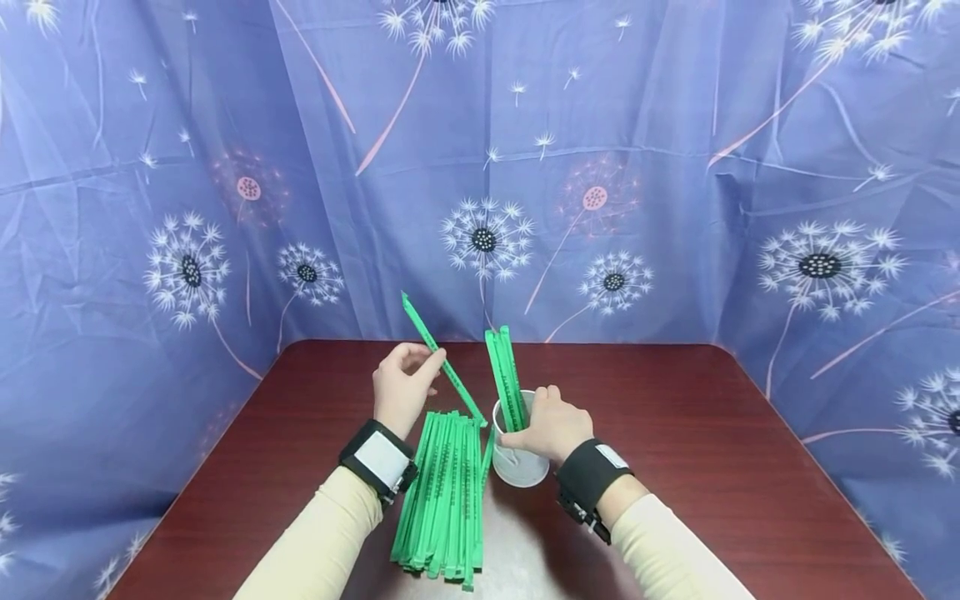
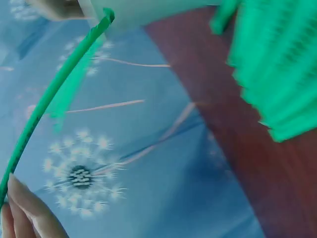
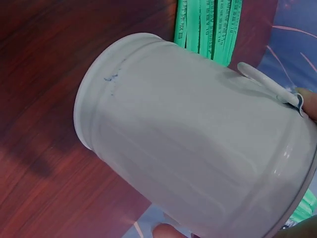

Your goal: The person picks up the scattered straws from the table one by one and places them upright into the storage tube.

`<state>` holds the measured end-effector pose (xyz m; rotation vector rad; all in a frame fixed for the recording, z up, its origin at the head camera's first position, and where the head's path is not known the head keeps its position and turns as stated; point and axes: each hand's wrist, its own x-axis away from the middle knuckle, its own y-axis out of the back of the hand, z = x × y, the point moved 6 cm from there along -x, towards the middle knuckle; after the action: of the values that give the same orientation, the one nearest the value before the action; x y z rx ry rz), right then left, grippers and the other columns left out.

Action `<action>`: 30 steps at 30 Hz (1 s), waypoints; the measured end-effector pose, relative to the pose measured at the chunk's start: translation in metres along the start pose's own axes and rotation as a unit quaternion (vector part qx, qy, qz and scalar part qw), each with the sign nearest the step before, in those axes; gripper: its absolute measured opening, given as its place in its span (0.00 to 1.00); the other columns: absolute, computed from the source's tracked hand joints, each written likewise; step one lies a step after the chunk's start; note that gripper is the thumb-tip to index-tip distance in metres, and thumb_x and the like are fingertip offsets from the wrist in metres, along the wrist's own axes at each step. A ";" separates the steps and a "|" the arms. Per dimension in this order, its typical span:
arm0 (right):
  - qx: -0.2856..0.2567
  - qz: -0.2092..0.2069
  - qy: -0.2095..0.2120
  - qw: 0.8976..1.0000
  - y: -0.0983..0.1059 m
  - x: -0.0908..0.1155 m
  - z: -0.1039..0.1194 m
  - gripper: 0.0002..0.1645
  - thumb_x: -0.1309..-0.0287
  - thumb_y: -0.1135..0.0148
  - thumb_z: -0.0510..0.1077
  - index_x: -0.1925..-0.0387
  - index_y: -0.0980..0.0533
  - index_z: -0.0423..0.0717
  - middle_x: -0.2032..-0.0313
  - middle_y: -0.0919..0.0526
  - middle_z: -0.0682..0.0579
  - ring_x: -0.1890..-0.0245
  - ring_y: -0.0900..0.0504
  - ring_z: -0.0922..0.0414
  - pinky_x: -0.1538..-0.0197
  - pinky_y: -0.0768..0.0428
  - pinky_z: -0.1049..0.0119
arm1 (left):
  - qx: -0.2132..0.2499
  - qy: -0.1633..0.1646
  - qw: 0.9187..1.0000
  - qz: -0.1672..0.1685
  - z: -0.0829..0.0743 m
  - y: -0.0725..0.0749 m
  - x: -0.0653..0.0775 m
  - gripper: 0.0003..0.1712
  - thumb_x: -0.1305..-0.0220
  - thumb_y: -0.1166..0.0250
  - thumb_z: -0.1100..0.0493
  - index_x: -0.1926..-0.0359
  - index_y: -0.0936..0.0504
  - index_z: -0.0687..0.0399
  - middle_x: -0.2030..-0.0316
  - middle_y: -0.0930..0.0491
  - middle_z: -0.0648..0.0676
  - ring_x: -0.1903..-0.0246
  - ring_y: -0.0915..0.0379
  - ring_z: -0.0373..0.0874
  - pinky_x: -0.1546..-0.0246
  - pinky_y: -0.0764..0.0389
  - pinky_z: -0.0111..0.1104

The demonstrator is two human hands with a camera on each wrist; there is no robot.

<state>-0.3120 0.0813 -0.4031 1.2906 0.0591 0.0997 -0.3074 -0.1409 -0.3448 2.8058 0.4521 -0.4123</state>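
Observation:
My left hand (image 1: 405, 386) pinches one long, slim green wrapped stick (image 1: 438, 350) between thumb and fingers. The stick slants, its upper end to the left and its lower tip close beside the rim of a white mug (image 1: 522, 467). Several more green sticks (image 1: 504, 367) with dark print stand inside that mug, leaning left. My right hand (image 1: 551, 423) grips the mug near its rim, thumb across the front. From the right wrist, the mug's pale side (image 3: 188, 134) and its small handle (image 3: 267, 82) fill the view.
A pile of green wrapped sticks (image 1: 442, 500) lies on the dark red-brown table (image 1: 675, 467), left of the mug. One loose stick (image 1: 487, 457) lies between pile and mug. Blue dandelion-print cloth (image 1: 420, 208) hangs behind and at both sides.

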 end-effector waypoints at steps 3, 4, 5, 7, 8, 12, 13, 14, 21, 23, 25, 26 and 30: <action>0.004 0.000 -0.002 1.000 -0.002 -0.001 0.000 0.52 0.64 0.30 0.74 0.51 0.32 0.38 0.59 0.27 0.45 0.70 0.20 0.50 0.65 0.22 0.51 | 0.029 -0.013 0.999 -0.015 -0.012 0.001 -0.002 0.11 0.38 0.30 0.53 0.62 0.18 0.57 0.66 0.13 0.61 0.74 0.19 0.34 0.74 0.15 0.38; 0.007 0.000 -0.003 1.000 -0.003 -0.001 0.000 0.52 0.64 0.30 0.74 0.51 0.32 0.38 0.59 0.27 0.45 0.70 0.20 0.50 0.65 0.22 0.51 | 0.034 -0.015 0.999 -0.015 -0.015 0.000 -0.002 0.11 0.37 0.31 0.53 0.62 0.18 0.57 0.66 0.13 0.61 0.73 0.19 0.34 0.74 0.14 0.38; 0.010 0.000 -0.005 1.000 -0.003 -0.001 0.000 0.53 0.63 0.30 0.75 0.50 0.32 0.38 0.59 0.27 0.45 0.71 0.20 0.50 0.65 0.22 0.51 | 0.035 -0.015 0.999 -0.013 -0.016 -0.001 -0.003 0.11 0.37 0.31 0.53 0.62 0.18 0.57 0.66 0.13 0.60 0.73 0.19 0.34 0.74 0.14 0.38; 0.015 -0.002 -0.007 1.000 -0.004 -0.002 0.000 0.54 0.63 0.31 0.75 0.49 0.33 0.37 0.60 0.27 0.45 0.71 0.20 0.49 0.65 0.22 0.50 | 0.033 -0.014 0.999 -0.008 -0.016 -0.005 -0.002 0.12 0.37 0.30 0.53 0.61 0.18 0.57 0.66 0.13 0.60 0.74 0.19 0.35 0.75 0.15 0.36; 0.016 -0.003 -0.008 1.000 -0.004 -0.002 -0.001 0.55 0.63 0.31 0.76 0.49 0.33 0.37 0.60 0.27 0.45 0.71 0.20 0.49 0.65 0.22 0.50 | 0.028 -0.011 1.000 -0.004 -0.015 -0.007 -0.001 0.12 0.38 0.30 0.53 0.61 0.17 0.57 0.66 0.13 0.59 0.75 0.19 0.35 0.75 0.16 0.35; 0.018 -0.006 -0.008 1.000 -0.005 -0.001 -0.001 0.56 0.63 0.32 0.77 0.48 0.32 0.36 0.61 0.27 0.45 0.71 0.20 0.49 0.65 0.21 0.50 | -0.010 -0.001 1.000 0.009 -0.003 -0.017 0.005 0.12 0.39 0.29 0.51 0.63 0.17 0.55 0.67 0.12 0.57 0.82 0.21 0.37 0.79 0.18 0.31; 0.017 -0.007 -0.008 1.000 -0.005 -0.001 -0.001 0.56 0.63 0.31 0.77 0.48 0.32 0.36 0.61 0.27 0.45 0.71 0.20 0.49 0.65 0.21 0.50 | -0.020 -0.001 1.000 0.011 0.000 -0.019 0.006 0.12 0.39 0.29 0.52 0.63 0.17 0.55 0.67 0.12 0.56 0.83 0.21 0.38 0.79 0.18 0.31; 0.016 -0.009 -0.007 1.000 -0.006 0.000 -0.001 0.56 0.63 0.31 0.77 0.48 0.32 0.36 0.62 0.27 0.45 0.71 0.20 0.49 0.65 0.21 0.51 | -0.030 0.000 0.999 0.015 0.003 -0.021 0.008 0.12 0.40 0.29 0.51 0.63 0.17 0.54 0.66 0.12 0.56 0.83 0.21 0.38 0.79 0.18 0.30; -0.002 -0.015 0.003 1.000 -0.008 0.002 0.000 0.55 0.63 0.31 0.76 0.48 0.32 0.36 0.63 0.27 0.46 0.73 0.21 0.51 0.67 0.22 0.52 | -0.103 -0.015 0.994 0.033 0.016 -0.033 0.015 0.11 0.40 0.29 0.50 0.65 0.16 0.51 0.65 0.11 0.53 0.70 0.16 0.44 0.67 0.18 0.36; -0.004 -0.017 0.005 1.000 -0.009 0.001 -0.001 0.55 0.63 0.32 0.76 0.47 0.32 0.36 0.62 0.27 0.46 0.73 0.21 0.52 0.67 0.22 0.53 | -0.125 -0.021 0.991 0.043 0.017 -0.037 0.016 0.11 0.40 0.29 0.49 0.66 0.16 0.50 0.66 0.12 0.53 0.66 0.16 0.46 0.63 0.18 0.38; -0.007 -0.020 0.005 1.000 -0.010 0.001 -0.002 0.57 0.63 0.32 0.77 0.46 0.33 0.36 0.61 0.27 0.46 0.73 0.21 0.52 0.67 0.22 0.53 | -0.145 -0.026 0.987 0.056 0.018 -0.042 0.017 0.10 0.39 0.30 0.49 0.67 0.16 0.50 0.67 0.12 0.52 0.64 0.16 0.46 0.62 0.18 0.39; -0.006 -0.021 0.005 1.000 -0.010 0.001 -0.003 0.57 0.63 0.33 0.77 0.46 0.33 0.36 0.61 0.27 0.45 0.73 0.21 0.52 0.67 0.21 0.53 | -0.156 -0.030 0.985 0.064 0.019 -0.044 0.017 0.10 0.39 0.30 0.49 0.67 0.16 0.50 0.67 0.12 0.52 0.64 0.16 0.46 0.62 0.18 0.39; -0.009 -0.025 0.002 1.000 -0.011 0.001 -0.006 0.58 0.63 0.33 0.77 0.45 0.33 0.36 0.59 0.26 0.45 0.73 0.21 0.51 0.67 0.22 0.53 | -0.194 -0.048 0.976 0.092 0.021 -0.054 0.020 0.10 0.38 0.30 0.49 0.66 0.16 0.50 0.67 0.12 0.52 0.66 0.16 0.46 0.66 0.19 0.37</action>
<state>-0.3114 0.0841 -0.4156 1.2710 0.0932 0.0601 -0.3129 -0.0925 -0.3827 2.4104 0.2193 -0.3713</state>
